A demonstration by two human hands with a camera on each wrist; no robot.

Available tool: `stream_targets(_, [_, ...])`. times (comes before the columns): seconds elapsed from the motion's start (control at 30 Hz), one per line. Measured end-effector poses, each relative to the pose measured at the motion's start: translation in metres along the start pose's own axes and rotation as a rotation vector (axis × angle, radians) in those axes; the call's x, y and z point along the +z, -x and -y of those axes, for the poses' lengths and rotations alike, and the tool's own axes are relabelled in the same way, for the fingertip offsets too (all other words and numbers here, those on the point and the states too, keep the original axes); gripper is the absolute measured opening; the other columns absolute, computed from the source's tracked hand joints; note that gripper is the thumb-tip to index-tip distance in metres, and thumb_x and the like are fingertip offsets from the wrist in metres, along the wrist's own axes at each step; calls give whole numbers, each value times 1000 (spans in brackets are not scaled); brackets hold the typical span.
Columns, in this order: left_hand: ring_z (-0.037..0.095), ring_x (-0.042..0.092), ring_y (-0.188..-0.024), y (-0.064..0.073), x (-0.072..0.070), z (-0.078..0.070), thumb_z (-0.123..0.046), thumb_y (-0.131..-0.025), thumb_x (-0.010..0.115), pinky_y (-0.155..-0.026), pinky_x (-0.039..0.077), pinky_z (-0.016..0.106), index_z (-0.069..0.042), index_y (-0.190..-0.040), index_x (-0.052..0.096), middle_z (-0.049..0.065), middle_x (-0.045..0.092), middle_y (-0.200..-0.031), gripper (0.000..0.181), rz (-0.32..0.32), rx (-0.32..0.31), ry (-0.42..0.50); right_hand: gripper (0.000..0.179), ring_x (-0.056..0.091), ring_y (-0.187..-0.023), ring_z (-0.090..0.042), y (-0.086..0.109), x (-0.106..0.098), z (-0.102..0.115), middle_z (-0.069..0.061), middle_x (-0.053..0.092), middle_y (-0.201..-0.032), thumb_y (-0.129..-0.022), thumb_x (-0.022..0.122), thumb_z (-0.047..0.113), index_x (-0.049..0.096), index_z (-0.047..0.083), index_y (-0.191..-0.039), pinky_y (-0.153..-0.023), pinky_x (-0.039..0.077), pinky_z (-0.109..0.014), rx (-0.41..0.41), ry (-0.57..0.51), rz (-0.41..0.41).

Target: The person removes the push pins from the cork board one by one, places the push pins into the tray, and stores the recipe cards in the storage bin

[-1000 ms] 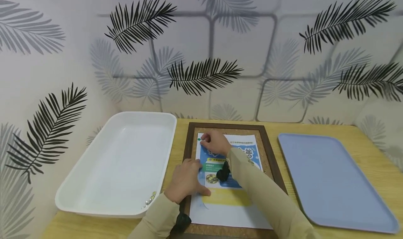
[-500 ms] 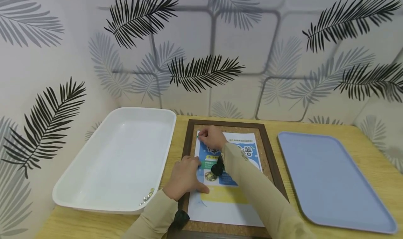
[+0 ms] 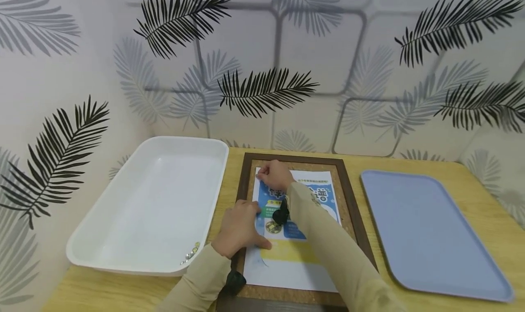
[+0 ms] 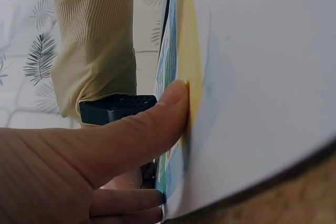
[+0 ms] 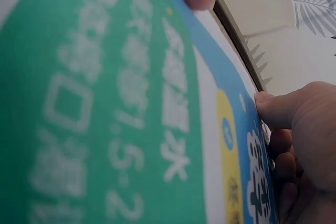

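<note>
On a cork board with a brown frame [image 3: 353,198] lies a printed poster [image 3: 295,273] in blue, green and yellow. My right hand [image 3: 277,175] is at its upper left corner, thumb and fingertips together where a green pushpin showed earlier; the fingers hide the pin now. In the right wrist view the thumb [image 5: 278,109] is set against that corner, other fingers curled below it. My left hand [image 3: 239,227] rests on the poster's left edge, fingers spread. In the left wrist view its thumb [image 4: 163,111] touches the yellow band, and the paper bulges slightly there.
Left of the board stands a deep white tray [image 3: 147,207] with several small metallic and yellowish pieces [image 3: 190,253] in its near right corner. A flat blue tray [image 3: 434,234] lies on the right of the wooden table [image 3: 488,239]. A patterned wall is behind.
The right fingertips have closed over the green pushpin at the corner, hiding it. The left hand stays in place on the poster. The head view has tilted slightly downward.
</note>
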State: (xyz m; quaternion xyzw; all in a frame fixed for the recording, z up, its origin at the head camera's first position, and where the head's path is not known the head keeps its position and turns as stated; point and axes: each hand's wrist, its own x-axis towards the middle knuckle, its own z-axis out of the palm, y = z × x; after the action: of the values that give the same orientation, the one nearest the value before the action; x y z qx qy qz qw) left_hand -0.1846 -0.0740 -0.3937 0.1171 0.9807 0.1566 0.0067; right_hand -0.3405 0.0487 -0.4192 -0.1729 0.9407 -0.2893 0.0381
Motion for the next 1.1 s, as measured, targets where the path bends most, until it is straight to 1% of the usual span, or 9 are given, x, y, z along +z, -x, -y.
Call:
stream_targets(0.1, [28,60,-102,0,-1,0,-51,-49,92,-76,51,47,-6,-109,68,10,67,-103,79,3,-10,2,17,58,-70,-13,0,-2,3,-5,71,-87,-91,65,22,73,7,-93,-72,49,-29,14,-1,10])
stream_targets(0.27, [28,59,-104,-2,-3,-1,-52,-49,92,-77,50,47,-7,-109,68,10,68,-105,79,0,-5,-7,17,58,-70,-14,0,-6,4,-6,70,-86,-91,65,21,73,6,-92,-71,48,-30,20,-8,-1])
stream_targets(0.53, [28,59,-106,-1,-3,-1,-50,-49,92,-78,49,46,-7,-110,69,9,68,-106,79,23,-23,6,17,56,-67,-12,1,-1,3,-4,70,-85,-91,65,22,73,8,-93,-67,45,-26,29,-19,12])
stream_targets(0.8, [29,59,-106,-1,-4,-1,-50,-48,93,-75,49,45,-7,-106,70,9,69,-102,76,-15,-4,6,18,56,-69,-13,1,0,4,-4,70,-84,-92,63,22,73,8,-92,-70,47,-28,37,-22,-32])
stream_targets(0.97, [28,59,-106,-1,-4,-2,-50,-48,93,-76,49,46,-7,-106,69,9,69,-104,76,-5,-11,2,18,56,-69,-13,2,3,4,-4,69,-84,-93,61,22,72,8,-94,-69,46,-28,46,-17,-27])
stream_targets(1.1, [28,60,-104,-1,-2,-2,-51,-47,93,-75,50,45,-8,-106,70,10,68,-104,77,-1,-13,-19,18,55,-67,-14,4,4,3,-5,70,-86,-94,59,21,71,8,-95,-69,46,-29,32,-9,-25])
